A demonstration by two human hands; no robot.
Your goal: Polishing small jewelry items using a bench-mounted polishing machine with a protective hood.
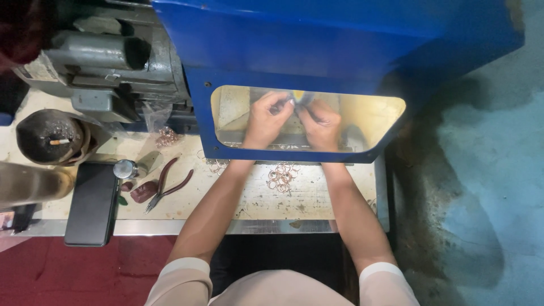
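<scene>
Worn bench (317, 198) with copper rings (281, 177); both hands (294, 120) behind blue guard (294, 51), fingers pinched, contents unclear.

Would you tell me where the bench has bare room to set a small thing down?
Bare top lies between the ring pile and the pliers, and right of the rings toward the bench edge. The left end around the phone is crowded.
</scene>
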